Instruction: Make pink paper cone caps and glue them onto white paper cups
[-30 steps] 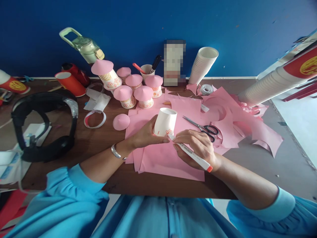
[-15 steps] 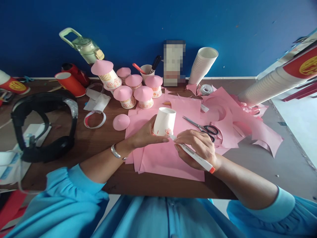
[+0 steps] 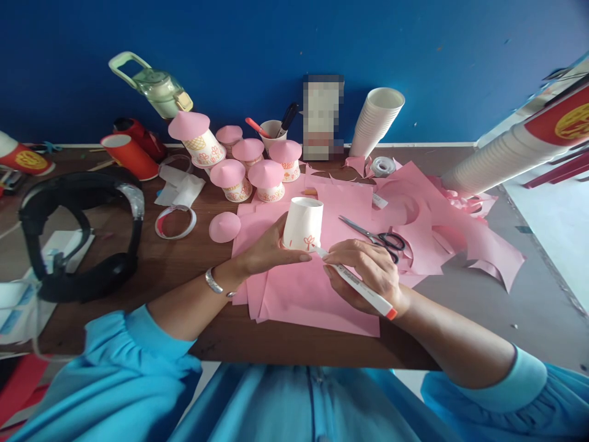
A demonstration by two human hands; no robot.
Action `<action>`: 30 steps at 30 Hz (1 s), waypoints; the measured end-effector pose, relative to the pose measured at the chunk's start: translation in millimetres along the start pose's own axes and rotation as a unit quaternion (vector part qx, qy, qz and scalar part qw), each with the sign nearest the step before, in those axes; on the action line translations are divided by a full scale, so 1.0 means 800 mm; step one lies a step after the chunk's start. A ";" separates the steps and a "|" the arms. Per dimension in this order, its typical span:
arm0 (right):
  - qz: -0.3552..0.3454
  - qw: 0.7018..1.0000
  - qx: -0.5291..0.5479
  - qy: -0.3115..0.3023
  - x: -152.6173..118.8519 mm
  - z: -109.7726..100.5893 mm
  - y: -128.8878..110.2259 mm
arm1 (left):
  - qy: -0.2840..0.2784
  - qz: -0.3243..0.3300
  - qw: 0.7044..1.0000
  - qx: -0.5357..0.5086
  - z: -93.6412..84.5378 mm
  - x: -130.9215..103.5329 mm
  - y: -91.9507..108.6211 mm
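Observation:
My left hand [image 3: 276,248] is closed around the lower part of a white paper cup [image 3: 302,220], turned bottom up above pink paper sheets [image 3: 317,301]. A small orange-red flower and a short stroke are drawn near the cup's lower rim. In my right hand [image 3: 368,273] is a white marker pen [image 3: 363,290] with an orange end, its tip at the rim beside the flower. Scissors [image 3: 375,238] with black handles lie half open just beyond my right hand. Several decorated cups with pink cone roofs [image 3: 265,175] stand behind, and a loose pink cone [image 3: 224,227] rests left of the sheets.
Pink paper scraps [image 3: 453,233] spread to the right, with a tape roll [image 3: 383,166] behind. Stacked white cups [image 3: 376,123] stand near the blue wall. At left are a white tape ring [image 3: 175,222], a black headband device [image 3: 46,288], a red cup [image 3: 129,158] and a green-lidded bottle [image 3: 156,89].
The cup has turned slightly and shifted a little left in my left hand, moving the drawn flower left. The marker stays close to the rim.

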State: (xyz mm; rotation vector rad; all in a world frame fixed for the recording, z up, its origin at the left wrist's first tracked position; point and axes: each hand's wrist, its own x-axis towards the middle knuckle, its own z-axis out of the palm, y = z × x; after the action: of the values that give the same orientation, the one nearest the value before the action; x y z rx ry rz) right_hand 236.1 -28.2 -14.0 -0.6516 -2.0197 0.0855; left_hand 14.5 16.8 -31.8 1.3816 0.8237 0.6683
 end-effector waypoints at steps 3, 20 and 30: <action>0.001 1.000 -0.003 0.000 0.000 0.000 0.000 | 0.005 -0.007 1.000 0.003 0.001 0.000 0.000; 0.002 1.000 -0.019 -0.014 0.001 -0.001 0.000 | 0.000 0.005 1.000 -0.007 -0.001 0.000 -0.004; 0.001 1.000 -0.007 0.002 -0.001 -0.001 0.001 | -0.007 0.012 1.000 -0.009 0.000 0.003 -0.004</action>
State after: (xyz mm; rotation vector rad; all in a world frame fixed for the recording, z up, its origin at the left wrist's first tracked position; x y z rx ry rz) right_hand 237.1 -28.0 -14.2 -0.6623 -2.0167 0.0724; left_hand 15.4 18.4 -34.9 1.3804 0.7894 0.6836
